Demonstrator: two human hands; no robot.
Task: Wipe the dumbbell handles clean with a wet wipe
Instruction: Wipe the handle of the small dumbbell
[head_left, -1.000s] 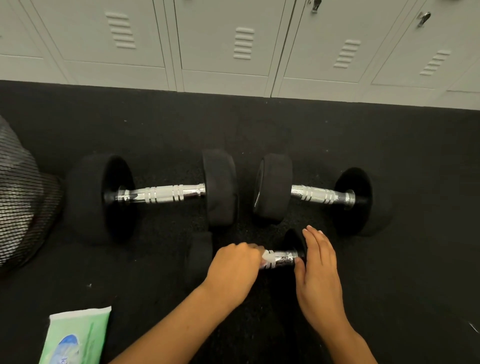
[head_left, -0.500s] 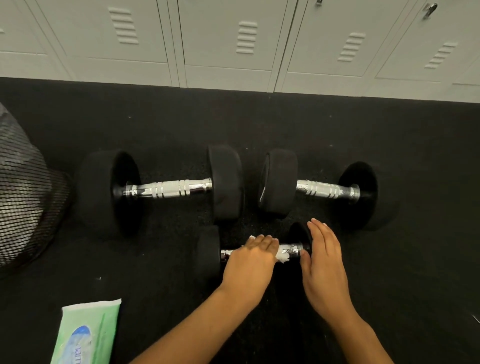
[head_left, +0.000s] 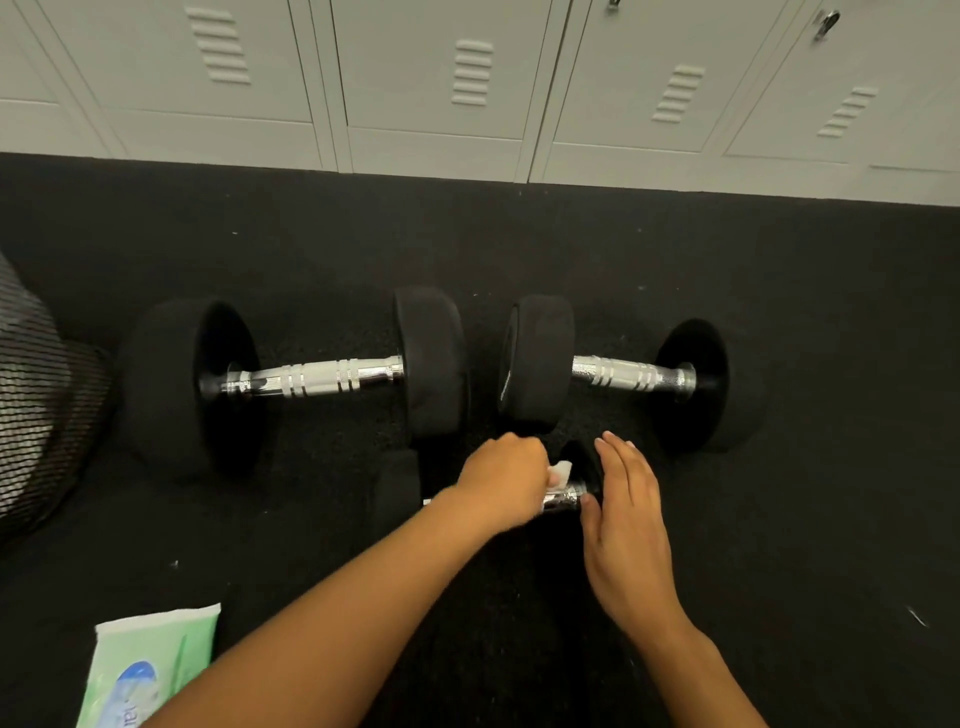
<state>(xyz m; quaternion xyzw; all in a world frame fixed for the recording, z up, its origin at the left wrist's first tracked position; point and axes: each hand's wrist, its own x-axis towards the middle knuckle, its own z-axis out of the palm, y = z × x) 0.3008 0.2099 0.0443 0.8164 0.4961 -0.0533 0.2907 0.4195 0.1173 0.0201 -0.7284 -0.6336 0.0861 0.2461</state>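
**Small dumbbell, handle wipe**

Wipes pack (head_left: 150, 670) nearest, lower left. Left hand (head_left: 506, 480) grips wet wipe (head_left: 561, 474) around small dumbbell (head_left: 563, 501) handle; right hand (head_left: 626, 525) flat, fingers straight, on its right end. Two larger dumbbells (head_left: 317, 376) (head_left: 618, 374) beyond, lockers (head_left: 467, 78) behind.

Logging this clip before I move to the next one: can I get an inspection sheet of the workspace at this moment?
Surface: black speckled rubber floor.
Job's things: small dumbbell nearest the person, its chrome handle partly covered; white wet wipe on that handle; large dumbbell and medium dumbbell lie end to end behind it, untouched.
Clutter: green wipes pack at lower left; black mesh bag at the left edge.
Grippers: left hand grips the wipe round the handle; right hand with straight fingers rests against the small dumbbell's right end.
Cables: nothing seen.
Surroundings: pale metal lockers along the far edge.
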